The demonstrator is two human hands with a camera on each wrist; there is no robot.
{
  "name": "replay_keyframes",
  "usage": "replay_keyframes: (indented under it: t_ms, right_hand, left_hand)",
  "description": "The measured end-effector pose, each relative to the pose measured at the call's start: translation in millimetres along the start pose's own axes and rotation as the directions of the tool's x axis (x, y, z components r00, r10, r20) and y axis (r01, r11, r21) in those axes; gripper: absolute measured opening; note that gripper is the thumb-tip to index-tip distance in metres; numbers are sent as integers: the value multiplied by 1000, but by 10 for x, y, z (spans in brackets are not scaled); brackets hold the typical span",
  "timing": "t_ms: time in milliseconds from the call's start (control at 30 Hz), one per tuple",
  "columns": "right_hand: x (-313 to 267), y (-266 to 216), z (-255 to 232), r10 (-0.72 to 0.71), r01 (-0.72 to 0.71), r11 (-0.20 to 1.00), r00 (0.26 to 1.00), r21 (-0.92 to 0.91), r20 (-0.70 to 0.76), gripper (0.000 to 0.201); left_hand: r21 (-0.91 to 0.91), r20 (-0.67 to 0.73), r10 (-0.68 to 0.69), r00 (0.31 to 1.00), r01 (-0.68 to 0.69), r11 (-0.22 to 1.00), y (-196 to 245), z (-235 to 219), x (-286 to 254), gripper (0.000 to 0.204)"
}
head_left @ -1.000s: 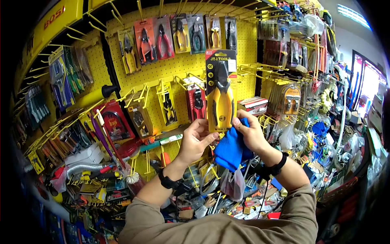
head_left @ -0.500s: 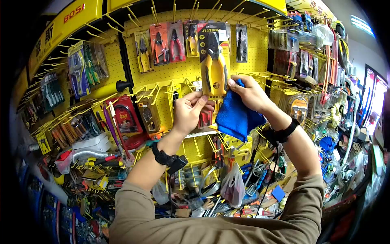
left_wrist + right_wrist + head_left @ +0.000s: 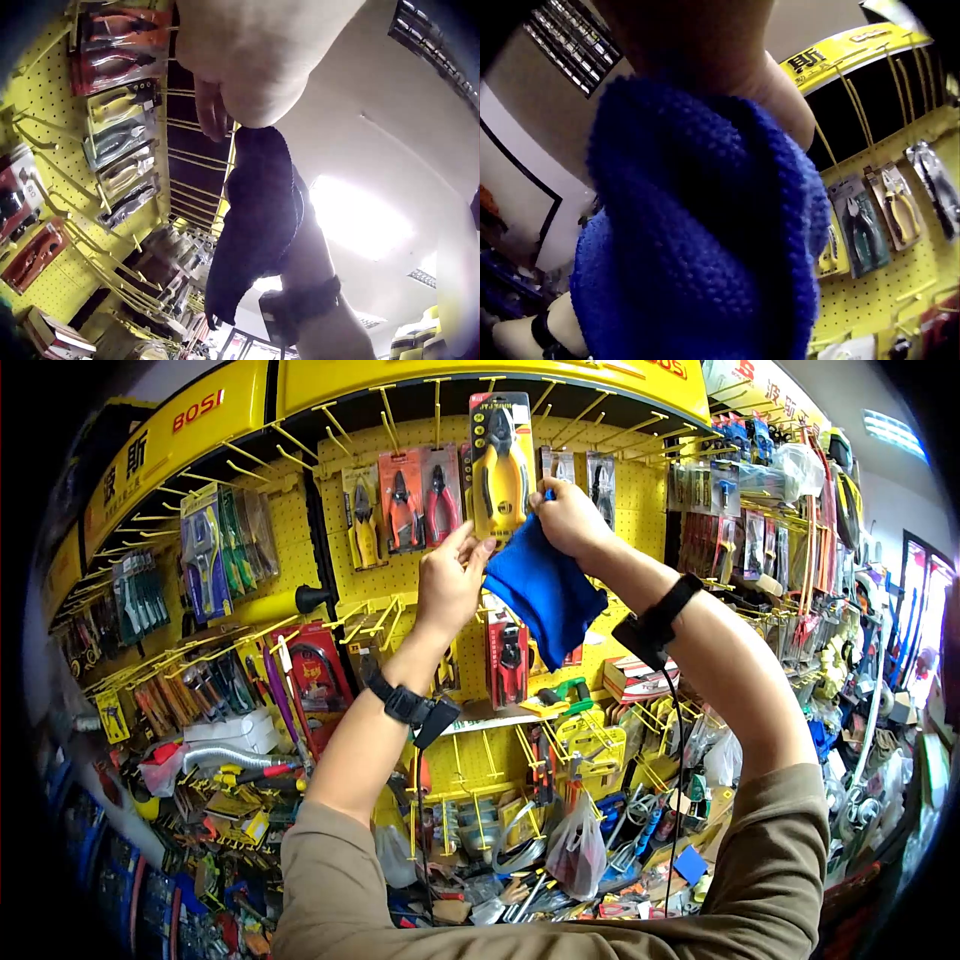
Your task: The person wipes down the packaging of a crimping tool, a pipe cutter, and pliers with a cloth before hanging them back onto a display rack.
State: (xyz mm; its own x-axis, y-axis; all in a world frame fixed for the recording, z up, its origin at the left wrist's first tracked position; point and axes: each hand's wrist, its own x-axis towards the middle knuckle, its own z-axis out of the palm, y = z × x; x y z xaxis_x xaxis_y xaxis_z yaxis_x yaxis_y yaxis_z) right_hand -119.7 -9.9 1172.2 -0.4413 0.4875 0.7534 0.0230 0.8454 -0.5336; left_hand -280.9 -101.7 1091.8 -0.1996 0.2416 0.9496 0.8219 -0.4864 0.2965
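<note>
A carded pair of yellow-and-black pliers point(image 3: 503, 475) stands upright in front of the pegboard, raised near the top row of hooks. My left hand point(image 3: 448, 582) pinches the card's lower left corner between thumb and fingers. At the card's lower right side, my right hand point(image 3: 572, 525) grips a blue cloth point(image 3: 545, 590), which hangs down below it. In the right wrist view the cloth point(image 3: 697, 225) fills the middle and hides the fingers. Dark in the left wrist view, the cloth point(image 3: 259, 202) droops below a hand, and the card is out of sight there.
Packaged pliers hang in a row, among them an orange pair point(image 3: 403, 500) and a red pair point(image 3: 440, 495). Yellow hooks jut from the pegboard point(image 3: 290, 525). A plastic bag point(image 3: 577, 850) hangs below, over a cluttered heap of tools. More stock lines the right wall.
Both hands have risen with the carded pliers, toward the upper row of hooks. The blue cloth has come up too and hangs more spread out. The head view has shifted.
</note>
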Motion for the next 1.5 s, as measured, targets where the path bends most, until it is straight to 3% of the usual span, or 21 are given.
replay_keyframes:
  t_ms: [67,233,267,400,667,700,800,867,933,1033,1067,1100,1167,1200,1267,1333,1400,1500]
  right_hand:
    - [183,6,76,-3,2,999,1000,-41,-28,40]
    - [395,94,234,-3,2,1000,995,-4,-95,38]
    - [405,106,267,8,-7,1000,994,12,-105,37]
    - [432,179,324,5,-4,1000,990,3,-142,36]
    - [606,328,319,51,-44,993,997,113,-59,38]
    - [664,370,315,17,-17,1000,998,-6,-53,39]
    - [644,412,367,37,-35,998,998,48,-48,39]
    - [657,382,342,40,-43,999,997,-33,-63,39]
    - [711,362,326,23,-27,985,999,-172,-26,41]
    - [936,494,396,31,-35,963,999,-269,-19,43]
    - [1074,611,466,29,-35,951,999,-309,-26,42]
    - [1227,708,524,2,-3,911,1000,-412,-3,41]
    - [1271,716,589,16,-3,919,999,-394,31,41]
    - [1285,730,634,39,-13,928,997,-373,64,40]
    - [1457,889,739,33,2,921,996,-389,82,40]
    - [1651,1017,888,55,25,841,990,-540,133,34]
    - [1700,1025,918,117,-13,823,982,-568,148,35]
    - [2014,1376,988,14,152,873,942,-464,335,37]
  left_hand:
    - [-72,1,44,999,-44,996,36,2,147,46]
    - [3,9,50,999,-50,999,-90,-6,317,49]
    - [-47,-6,88,996,-88,995,-185,24,347,51]
    - [39,-11,156,988,-155,987,-291,27,402,52]
    - [39,-27,162,986,-161,986,-265,58,403,49]
    - [38,-29,155,987,-154,987,-269,67,382,50]
    - [-1,46,87,995,-87,996,-248,63,244,53]
    - [124,-11,167,986,-164,979,-423,135,90,54]
    - [115,81,-3,997,-6,993,-426,164,-161,54]
    - [295,209,42,977,-103,950,-767,381,-454,36]
    - [319,195,144,970,-201,926,-747,376,-500,33]
    - [318,175,175,969,-224,921,-731,361,-522,31]
    - [324,160,198,967,-241,915,-740,347,-526,28]
    - [346,217,128,968,-199,917,-743,341,-536,27]
    - [375,247,166,955,-252,892,-730,334,-539,25]
    - [349,196,245,950,-301,888,-780,375,-550,22]
    - [360,197,247,949,-305,882,-794,369,-558,23]
    - [367,218,242,945,-310,877,-774,342,-557,21]
